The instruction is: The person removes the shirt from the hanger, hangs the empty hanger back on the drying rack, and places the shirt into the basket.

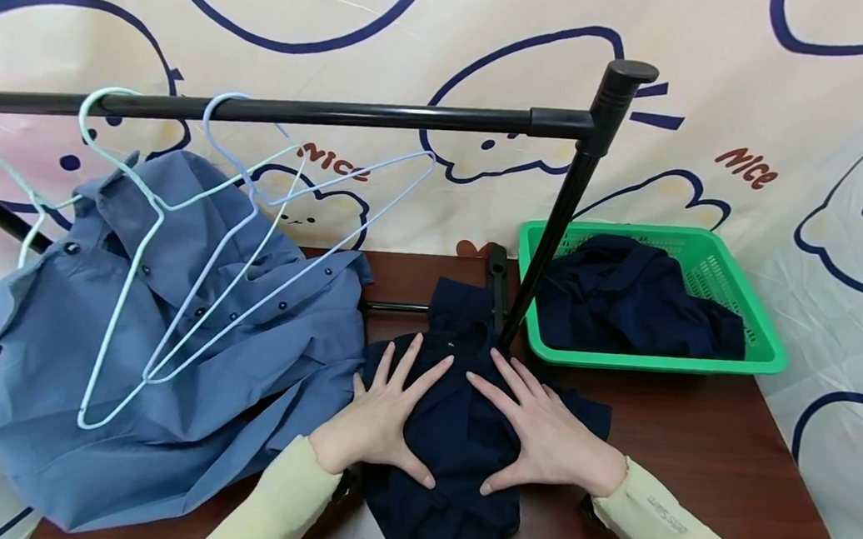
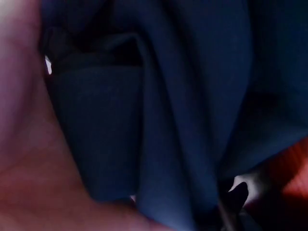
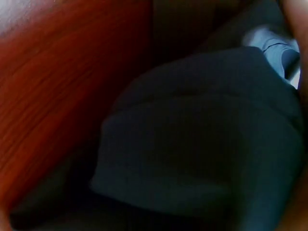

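Your navy shirt (image 1: 460, 397) is on the desk (image 1: 725, 474), beside the rack (image 1: 382, 116) post, collar away from you. Left hand (image 1: 384, 416) and right hand (image 1: 548, 432) both lie wide on it, fingers and thumbs spread, gripping nothing.

Progress, my read: you're partway through laying this one out. Done: shirt on the desk, collar end at the top, one sleeve poking out past your right hand. Left: the body has creases and the hem end looks uneven, so it doesn't read as finished. Wrist views are dark and close; yours on the left shows folds beside the palm, the right one shows a cloth edge over the desk. Can't tell how many layers there are.

Elsewhere, navy cloth (image 1: 625, 300) sits crumpled in the basket (image 1: 658, 363), so I'd count it as not done. Blue shirt (image 1: 53, 410) is at your left, behind the mint hanger (image 1: 154, 200) and pale blue hanger (image 1: 253, 194); can't tell what holds it up. Those two hangers show no cloth on their arms.
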A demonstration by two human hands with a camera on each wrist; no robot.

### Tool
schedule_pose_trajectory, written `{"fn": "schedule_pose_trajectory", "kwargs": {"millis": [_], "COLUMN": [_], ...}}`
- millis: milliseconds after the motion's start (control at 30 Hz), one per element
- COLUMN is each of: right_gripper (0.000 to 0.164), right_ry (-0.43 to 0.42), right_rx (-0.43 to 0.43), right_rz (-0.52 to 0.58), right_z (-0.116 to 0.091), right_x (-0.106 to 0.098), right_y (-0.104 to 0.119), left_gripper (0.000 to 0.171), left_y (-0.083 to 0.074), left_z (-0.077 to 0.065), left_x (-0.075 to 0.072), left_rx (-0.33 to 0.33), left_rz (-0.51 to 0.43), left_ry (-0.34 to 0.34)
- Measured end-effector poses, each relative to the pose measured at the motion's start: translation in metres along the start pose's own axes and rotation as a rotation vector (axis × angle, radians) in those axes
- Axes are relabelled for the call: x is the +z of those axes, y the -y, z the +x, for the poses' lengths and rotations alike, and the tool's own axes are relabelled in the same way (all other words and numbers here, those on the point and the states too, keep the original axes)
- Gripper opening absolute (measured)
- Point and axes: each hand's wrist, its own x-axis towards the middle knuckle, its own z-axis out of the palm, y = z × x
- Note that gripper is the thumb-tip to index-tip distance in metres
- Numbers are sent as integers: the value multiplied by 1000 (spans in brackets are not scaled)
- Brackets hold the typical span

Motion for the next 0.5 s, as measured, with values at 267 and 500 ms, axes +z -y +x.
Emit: {"fn": "schedule_pose_trajectory", "kwargs": {"millis": [267,500], "right_gripper": [117,98], "right_ry": [-24,-45], "right_rx": [8,49], "right_rz": [-41,-62], "right_z": [10,17], "right_x": [5,8], "right_y": [-5,-6], "left_gripper": [135,97], "left_y": [7,14], "left_z": [17,23], "left_x": [8,13], "left_rx": [-52,93], "left_rz": [59,58], "left_ry": [65,-43]}}
